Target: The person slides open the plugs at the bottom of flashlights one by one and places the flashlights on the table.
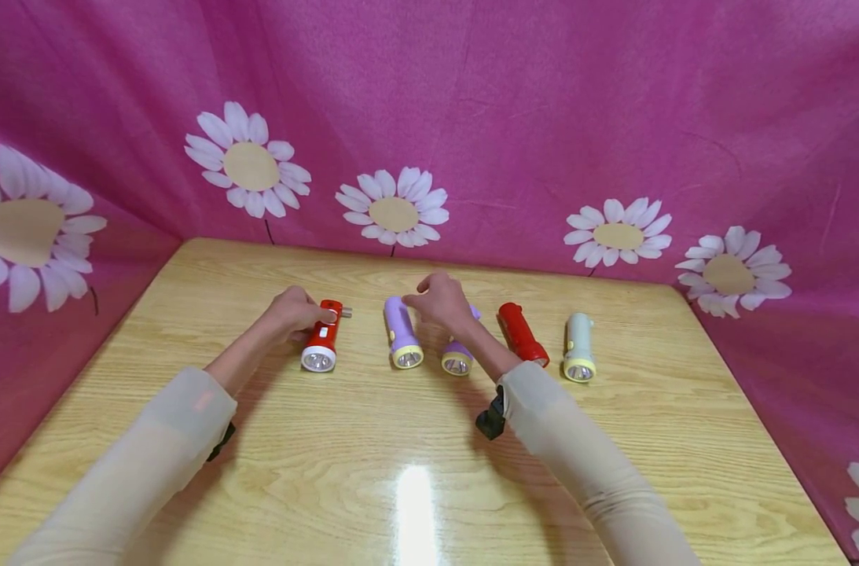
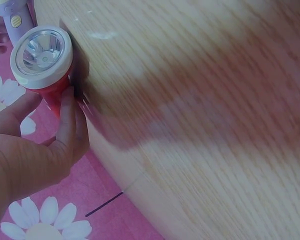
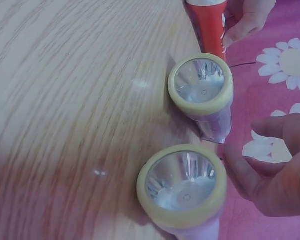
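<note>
My left hand (image 1: 296, 314) holds a red flashlight (image 1: 323, 336) with a white rim that lies on the table, thumb on top. In the left wrist view, thumb and fingers lie on either side of its red body (image 2: 54, 97). A metal piece (image 1: 346, 312) sticks out by its rear end. My right hand (image 1: 445, 303) is over the tail of a purple flashlight (image 1: 401, 326) with a yellow rim. Thumb and fingers are apart in the right wrist view; whether they touch it I cannot tell. A second purple flashlight (image 1: 457, 362) lies partly hidden beneath this hand.
Right of my right forearm lie another red flashlight (image 1: 521, 334) and a pale green one (image 1: 580, 346) with a yellow rim. All the lamps face the near side of the wooden table (image 1: 316, 456). A pink flowered cloth (image 1: 500, 141) hangs behind and beside it.
</note>
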Demonstrator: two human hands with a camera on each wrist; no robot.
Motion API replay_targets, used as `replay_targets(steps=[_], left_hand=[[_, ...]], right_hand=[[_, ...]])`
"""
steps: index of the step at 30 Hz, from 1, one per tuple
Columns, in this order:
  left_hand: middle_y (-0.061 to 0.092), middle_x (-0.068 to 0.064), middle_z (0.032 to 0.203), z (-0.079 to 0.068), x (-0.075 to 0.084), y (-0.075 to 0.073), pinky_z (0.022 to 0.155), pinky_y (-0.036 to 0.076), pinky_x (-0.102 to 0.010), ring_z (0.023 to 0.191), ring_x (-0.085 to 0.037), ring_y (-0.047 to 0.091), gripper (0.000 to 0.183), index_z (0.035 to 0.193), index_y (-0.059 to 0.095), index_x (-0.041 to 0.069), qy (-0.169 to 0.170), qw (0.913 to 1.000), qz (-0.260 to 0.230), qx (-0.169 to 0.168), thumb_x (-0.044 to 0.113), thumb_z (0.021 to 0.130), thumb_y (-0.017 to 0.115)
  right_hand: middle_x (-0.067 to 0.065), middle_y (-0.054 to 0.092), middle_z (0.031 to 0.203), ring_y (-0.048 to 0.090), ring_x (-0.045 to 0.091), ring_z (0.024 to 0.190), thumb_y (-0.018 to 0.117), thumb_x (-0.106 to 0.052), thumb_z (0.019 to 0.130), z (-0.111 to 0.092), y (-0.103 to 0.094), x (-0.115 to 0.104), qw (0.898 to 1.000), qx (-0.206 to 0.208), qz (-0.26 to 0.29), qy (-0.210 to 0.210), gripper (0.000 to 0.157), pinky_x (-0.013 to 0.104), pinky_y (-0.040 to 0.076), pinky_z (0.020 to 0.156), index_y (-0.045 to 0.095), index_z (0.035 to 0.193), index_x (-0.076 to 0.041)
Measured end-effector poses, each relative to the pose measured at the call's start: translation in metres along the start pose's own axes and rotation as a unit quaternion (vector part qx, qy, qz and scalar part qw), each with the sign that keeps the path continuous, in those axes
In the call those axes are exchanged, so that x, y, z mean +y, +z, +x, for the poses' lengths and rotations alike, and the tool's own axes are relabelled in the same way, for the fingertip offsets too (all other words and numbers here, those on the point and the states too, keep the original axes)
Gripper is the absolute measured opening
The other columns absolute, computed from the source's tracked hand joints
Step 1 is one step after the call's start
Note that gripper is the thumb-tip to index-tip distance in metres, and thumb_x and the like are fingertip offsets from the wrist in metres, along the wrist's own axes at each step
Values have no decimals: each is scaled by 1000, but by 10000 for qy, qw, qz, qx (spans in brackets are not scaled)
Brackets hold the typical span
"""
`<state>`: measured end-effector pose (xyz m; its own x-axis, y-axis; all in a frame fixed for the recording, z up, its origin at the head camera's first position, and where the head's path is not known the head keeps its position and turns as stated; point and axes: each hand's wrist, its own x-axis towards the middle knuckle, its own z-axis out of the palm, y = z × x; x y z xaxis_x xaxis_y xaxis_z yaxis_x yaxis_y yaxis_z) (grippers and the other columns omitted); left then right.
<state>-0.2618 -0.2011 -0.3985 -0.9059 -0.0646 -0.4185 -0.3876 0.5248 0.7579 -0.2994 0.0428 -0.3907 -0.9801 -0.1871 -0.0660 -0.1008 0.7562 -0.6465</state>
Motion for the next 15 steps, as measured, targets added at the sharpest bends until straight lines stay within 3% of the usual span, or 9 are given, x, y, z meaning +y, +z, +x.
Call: replay_targets(steps=[3, 8, 15], left_hand=[[60, -24, 115, 0, 0, 0, 67, 58, -25, 87, -21, 63, 28, 107, 54, -10, 0, 10000, -7, -1, 11, 93, 66], [59, -25, 117, 0, 0, 0, 69, 59, -26, 90, -23, 64, 30, 110, 53, -11, -14, 9999, -107, -15, 10, 93, 66], [59, -26, 118, 0, 0, -1, 68, 58, -26, 92, -24, 63, 30, 110, 53, -11, -40, 10000, -44, -27, 11, 93, 66]], right_hand=[[18, 68, 114, 63, 30, 104, 74, -30, 90, 0, 1, 2, 9997, -148, -58, 185, 41, 36, 52, 86, 67, 113, 3], [17, 72, 90, 70, 27, 80, 74, -30, 90, 1, 3, 4, 9963, -520, 340, 596, 33, 29, 50, 63, 69, 96, 2], [16, 71, 92, 71, 24, 79, 74, -25, 90, 3, 5, 7, 9916, -795, 735, 714, 31, 32, 58, 73, 70, 101, 4]])
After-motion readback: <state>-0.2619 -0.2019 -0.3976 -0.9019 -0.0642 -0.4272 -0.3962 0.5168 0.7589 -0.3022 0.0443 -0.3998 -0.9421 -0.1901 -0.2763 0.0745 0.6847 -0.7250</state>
